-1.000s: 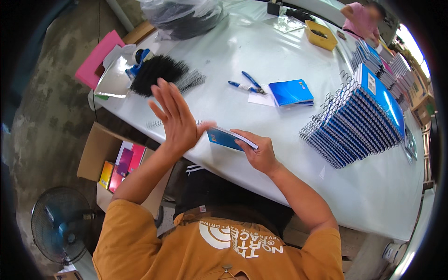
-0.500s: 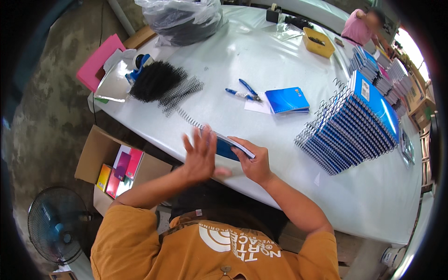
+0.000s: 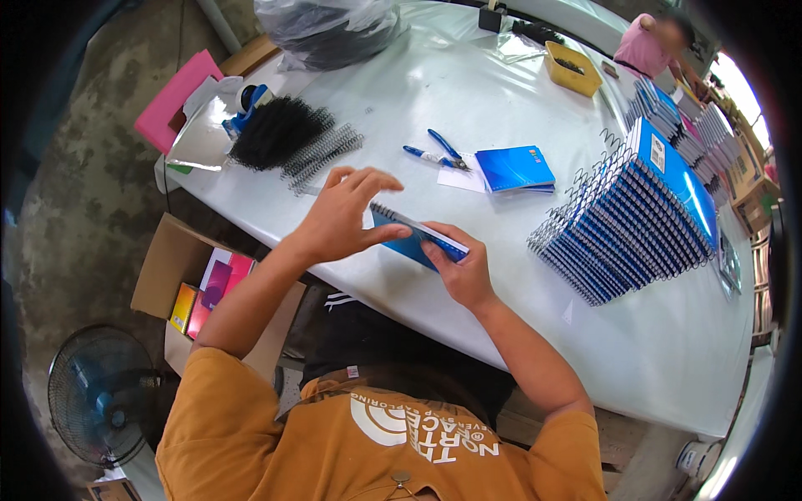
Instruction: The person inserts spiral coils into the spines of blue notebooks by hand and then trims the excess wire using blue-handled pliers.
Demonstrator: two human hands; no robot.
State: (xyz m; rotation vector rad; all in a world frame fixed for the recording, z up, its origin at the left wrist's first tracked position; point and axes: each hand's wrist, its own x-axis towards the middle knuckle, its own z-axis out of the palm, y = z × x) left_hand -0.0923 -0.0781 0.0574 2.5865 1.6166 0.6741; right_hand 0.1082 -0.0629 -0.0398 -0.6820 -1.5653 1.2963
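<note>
Tilted on its edge over the near side of the table is a blue notebook (image 3: 407,244), with a dark coil running along the left part of its spine. My right hand (image 3: 461,269) grips its right end, thumb on the cover. At the other end my left hand (image 3: 344,215) is open with fingers spread, its thumb reaching across the cover near the coil. Whether that thumb presses on the notebook I cannot tell. Beyond lie blue-handled cutting pliers (image 3: 436,155) on a white paper, beside a few blue notebooks (image 3: 516,169).
A tall stack of coil-bound notebooks (image 3: 622,225) stands to the right. Loose coils (image 3: 324,159) and a black coil heap (image 3: 280,134) lie far left, near a plastic bag (image 3: 330,33). A yellow tray (image 3: 572,73), cardboard box (image 3: 171,259), fan (image 3: 104,397) and person in pink (image 3: 647,46) surround.
The coil that stuck out past the notebook's left end no longer shows there. My left hand has moved up and left, its fingers bent forward; the right keeps its grip.
</note>
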